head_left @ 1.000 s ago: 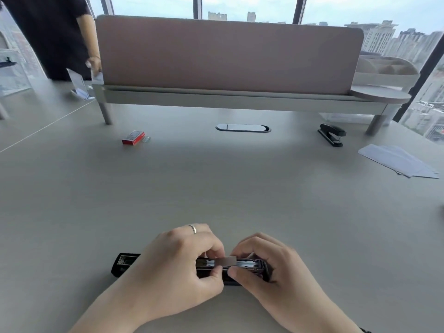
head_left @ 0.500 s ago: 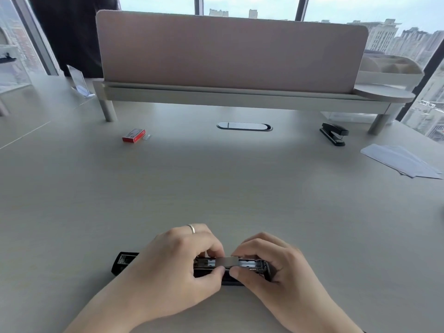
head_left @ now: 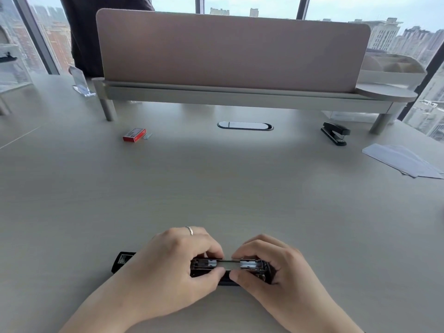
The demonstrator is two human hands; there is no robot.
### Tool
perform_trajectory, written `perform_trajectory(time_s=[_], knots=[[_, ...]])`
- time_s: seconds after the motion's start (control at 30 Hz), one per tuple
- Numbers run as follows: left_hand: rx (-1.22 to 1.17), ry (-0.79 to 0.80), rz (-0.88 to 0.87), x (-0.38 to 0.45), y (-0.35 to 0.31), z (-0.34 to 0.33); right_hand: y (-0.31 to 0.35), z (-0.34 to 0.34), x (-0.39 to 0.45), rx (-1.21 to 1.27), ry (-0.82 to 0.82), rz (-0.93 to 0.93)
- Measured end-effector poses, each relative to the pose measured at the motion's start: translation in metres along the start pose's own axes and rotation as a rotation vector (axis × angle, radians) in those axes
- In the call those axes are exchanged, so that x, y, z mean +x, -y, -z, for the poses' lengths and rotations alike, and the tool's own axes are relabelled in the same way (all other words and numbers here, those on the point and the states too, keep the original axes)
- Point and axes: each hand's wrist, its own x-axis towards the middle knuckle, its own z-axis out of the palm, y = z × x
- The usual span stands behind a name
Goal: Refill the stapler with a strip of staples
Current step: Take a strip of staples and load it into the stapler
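Observation:
A black stapler (head_left: 122, 260) lies opened flat near the desk's front edge, its metal magazine channel facing up. A grey strip of staples (head_left: 228, 265) rests in the channel between my two hands. My left hand (head_left: 168, 267), with a ring on it, grips the stapler's middle and pinches the strip's left end. My right hand (head_left: 276, 272) holds the stapler's right end, thumb and forefinger at the strip's right end. Much of the stapler is hidden under my hands.
A red staple box (head_left: 134, 135) with a loose staple strip (head_left: 147, 136) beside it lies far left. A second black stapler (head_left: 335, 136) and white papers (head_left: 403, 162) lie far right. A divider shelf (head_left: 230, 92) spans the back; a person stands behind it.
My hands and the stapler stay almost in place. The staple strip sits slightly lower in the channel. The person behind the divider has pulled their arm back.

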Motion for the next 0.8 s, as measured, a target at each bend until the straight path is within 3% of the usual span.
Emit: perform_trajectory(time_s=[0.33,0.8], knots=[[0.088,0.052,-0.024,-0.009,0.003,0.005,-0.011,0.009,-0.006,-0.116,0.053,-0.096],[0.138,0.004,-0.121,0.002,-0.011,-0.012,-0.022,0.015,-0.012,-0.186,-0.032,-0.075]])
